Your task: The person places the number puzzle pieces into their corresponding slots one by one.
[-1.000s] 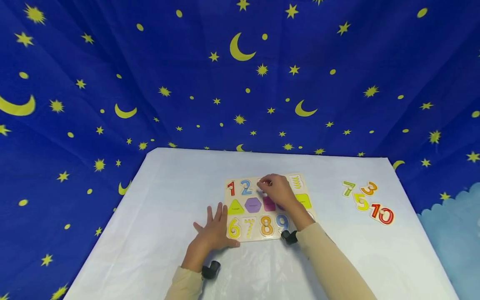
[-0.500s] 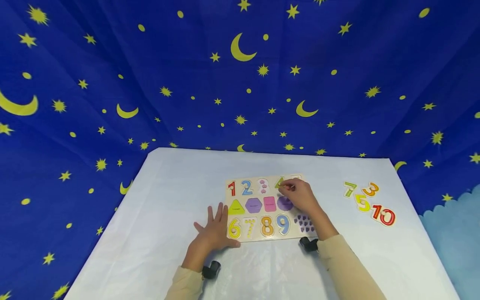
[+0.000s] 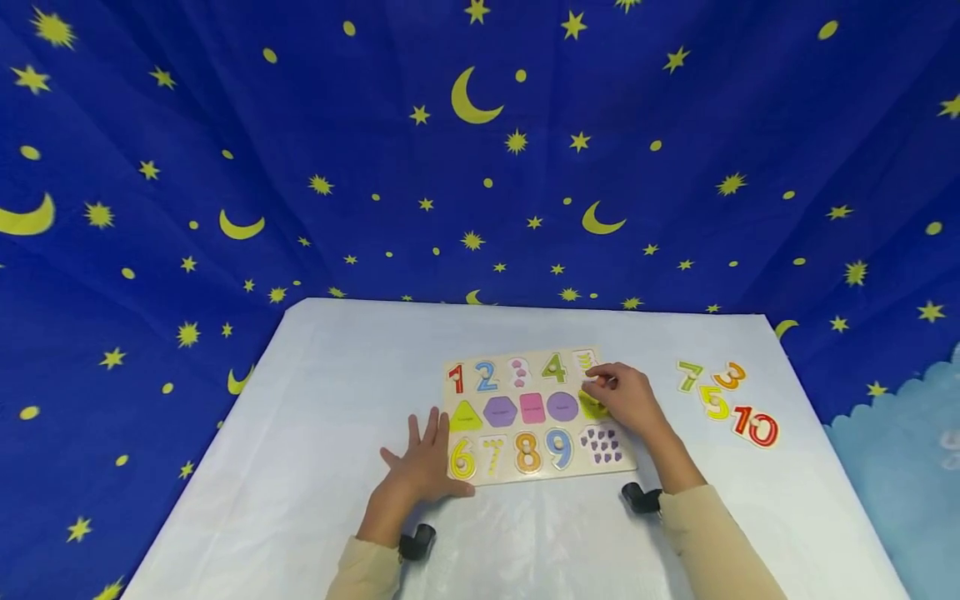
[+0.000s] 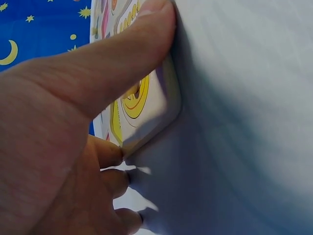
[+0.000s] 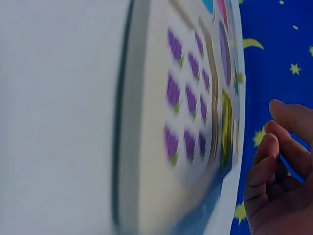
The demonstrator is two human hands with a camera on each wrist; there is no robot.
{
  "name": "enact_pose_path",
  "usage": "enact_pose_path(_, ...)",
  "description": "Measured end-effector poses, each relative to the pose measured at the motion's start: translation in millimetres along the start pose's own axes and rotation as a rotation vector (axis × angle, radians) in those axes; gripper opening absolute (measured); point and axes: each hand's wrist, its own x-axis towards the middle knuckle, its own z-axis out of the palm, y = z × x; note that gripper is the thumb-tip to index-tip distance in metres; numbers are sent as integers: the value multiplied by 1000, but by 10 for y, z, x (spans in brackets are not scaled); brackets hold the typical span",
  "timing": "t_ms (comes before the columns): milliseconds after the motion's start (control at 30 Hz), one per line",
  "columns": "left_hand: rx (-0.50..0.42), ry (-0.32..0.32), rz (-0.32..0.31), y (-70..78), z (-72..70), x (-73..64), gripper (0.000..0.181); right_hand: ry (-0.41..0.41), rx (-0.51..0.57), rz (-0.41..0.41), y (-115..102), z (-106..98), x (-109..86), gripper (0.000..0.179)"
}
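Observation:
A wooden number puzzle board [image 3: 517, 478] lies on the table, with pieces such as the green 4 [image 3: 555, 368], blue 9 [image 3: 559, 449] and yellow 6 [image 3: 462, 458] in their recesses. Bare recesses show printed pictures, among them purple grapes [image 5: 190, 93]. My left hand [image 3: 420, 467] rests at the board's near left corner with fingers spread; its thumb [image 4: 146, 34] lies over the near edge. Above the board's right side, my right hand [image 3: 626, 400] has loosely bent fingers. In the right wrist view, thumb and fingertips [image 5: 269, 142] are apart with nothing between them.
To the board's right lie loose number pieces: a green 7 [image 3: 690, 376], orange 3 [image 3: 730, 376], yellow 5 [image 3: 713, 402] and red 10 [image 3: 756, 427]. A white cover [image 3: 360, 358] spreads over the table. Behind hangs a blue star-and-moon cloth [image 3: 390, 150].
My right hand has moved right across the board, from the 3 recess past the green 4 to the right edge. The 4 is now uncovered in its recess. My left hand stays in place.

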Motion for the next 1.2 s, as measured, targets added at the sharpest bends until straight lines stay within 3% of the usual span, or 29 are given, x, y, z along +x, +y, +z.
enact_pose_path(433,-28,7,9,-19,101,-1,125,55,-57,93,383,-351,-246,32)
enact_pose_path(600,-16,18,7,-22,84,13,125,124,-59,106,482,-490,-265,30)
enact_pose_path(867,-24,28,-4,-26,70,57,126,170,-71,137,613,-658,-296,30)
enact_pose_path(1200,-34,20,8,-3,58,28,126,231,-113,189,811,-864,-466,29)
